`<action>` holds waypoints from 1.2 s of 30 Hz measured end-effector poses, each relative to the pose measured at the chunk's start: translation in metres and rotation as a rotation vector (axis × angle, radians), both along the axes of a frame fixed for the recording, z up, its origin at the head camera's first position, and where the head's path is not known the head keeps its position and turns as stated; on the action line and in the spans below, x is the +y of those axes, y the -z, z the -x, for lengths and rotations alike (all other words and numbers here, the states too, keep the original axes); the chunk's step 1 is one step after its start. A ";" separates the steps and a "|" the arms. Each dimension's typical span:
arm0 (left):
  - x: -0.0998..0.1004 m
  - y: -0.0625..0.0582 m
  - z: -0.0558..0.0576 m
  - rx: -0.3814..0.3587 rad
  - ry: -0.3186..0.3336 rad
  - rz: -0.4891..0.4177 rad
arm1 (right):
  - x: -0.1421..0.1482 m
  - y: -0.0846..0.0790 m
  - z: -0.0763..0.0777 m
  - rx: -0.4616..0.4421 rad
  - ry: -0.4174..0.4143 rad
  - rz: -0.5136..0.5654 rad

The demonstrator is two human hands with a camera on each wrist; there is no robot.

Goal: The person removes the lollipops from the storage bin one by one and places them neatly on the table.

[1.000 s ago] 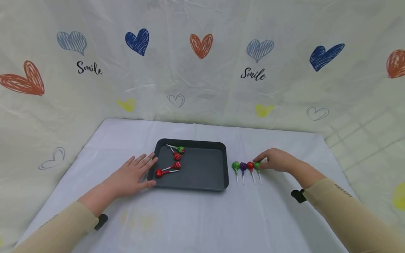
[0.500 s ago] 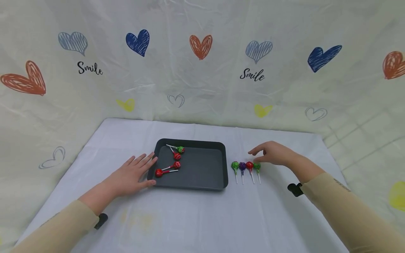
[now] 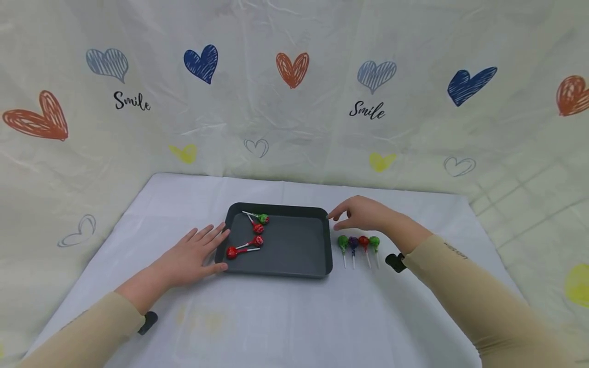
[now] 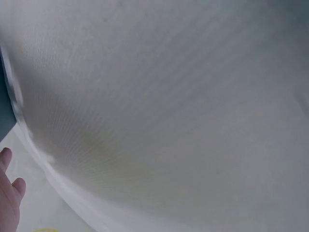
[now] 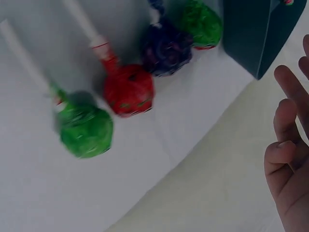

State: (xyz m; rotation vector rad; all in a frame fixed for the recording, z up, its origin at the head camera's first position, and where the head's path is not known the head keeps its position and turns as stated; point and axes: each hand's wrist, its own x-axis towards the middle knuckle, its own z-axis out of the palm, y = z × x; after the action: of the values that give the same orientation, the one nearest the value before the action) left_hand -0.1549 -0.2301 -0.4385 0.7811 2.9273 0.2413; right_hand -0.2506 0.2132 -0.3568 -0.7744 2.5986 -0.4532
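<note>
A dark grey tray point(image 3: 294, 255) lies on the white-covered table with red lollipops point(image 3: 257, 240) and a green lollipop point(image 3: 263, 219) in its left part. My left hand point(image 3: 190, 258) rests flat at the tray's left edge, fingers spread. To the right of the tray stands a row of lollipops: a green one point(image 3: 342, 243), a purple one point(image 3: 353, 243), a red one point(image 3: 363, 242) and another green one point(image 3: 375, 242). My right hand point(image 3: 361, 213) hovers above this row near the tray's right rim. Nothing is in its loosely bent fingers point(image 5: 287, 113).
A white cloth point(image 3: 276, 317) covers the table. Behind it hangs a pale sheet point(image 3: 322, 122) printed with hearts and the word Smile. The left wrist view shows mostly cloth, with part of the tray point(image 4: 5, 108) at its left edge.
My right hand has let go of the rightmost green lollipop, lifted, and moved left toward the tray. My left hand stays in place.
</note>
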 end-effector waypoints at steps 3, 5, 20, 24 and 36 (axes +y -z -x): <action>-0.001 0.003 0.000 0.012 0.004 -0.006 | -0.023 -0.001 0.006 0.023 -0.046 -0.009; -0.001 0.005 0.001 0.016 0.005 -0.009 | -0.037 -0.001 0.009 0.037 -0.074 -0.012; -0.004 0.012 0.004 0.016 0.004 -0.006 | -0.127 0.010 0.028 0.186 -0.291 -0.149; -0.004 0.009 0.003 0.014 -0.001 -0.004 | -0.140 0.017 0.033 0.216 -0.302 -0.201; -0.003 0.007 0.004 -0.001 -0.011 0.031 | -0.172 0.028 0.038 0.256 -0.296 -0.319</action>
State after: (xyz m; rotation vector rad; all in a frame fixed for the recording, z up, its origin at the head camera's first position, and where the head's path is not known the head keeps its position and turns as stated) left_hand -0.1586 -0.2334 -0.4454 0.7606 2.9277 0.1960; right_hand -0.2882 0.0412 -0.3848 -1.1357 2.6241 0.1543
